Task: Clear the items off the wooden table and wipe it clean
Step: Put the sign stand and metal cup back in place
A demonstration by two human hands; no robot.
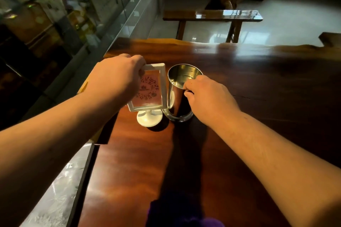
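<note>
A white-framed sign holder (153,90) with a pink card stands on its round white base at the left part of the dark wooden table (258,72). My left hand (118,79) grips the frame's upper left corner. Just to its right stands a shiny metal cylinder cup (175,96), open at the top and empty inside. My right hand (206,96) pinches the cup's rim on the near right side, thumb on the outside wall. Both items rest on the table.
A glass display cabinet (73,11) runs along the table's left side, with a grey ledge (60,190) below it. A wooden bench (212,15) stands beyond the far edge on the pale floor. Something purple (184,221) lies at the near edge.
</note>
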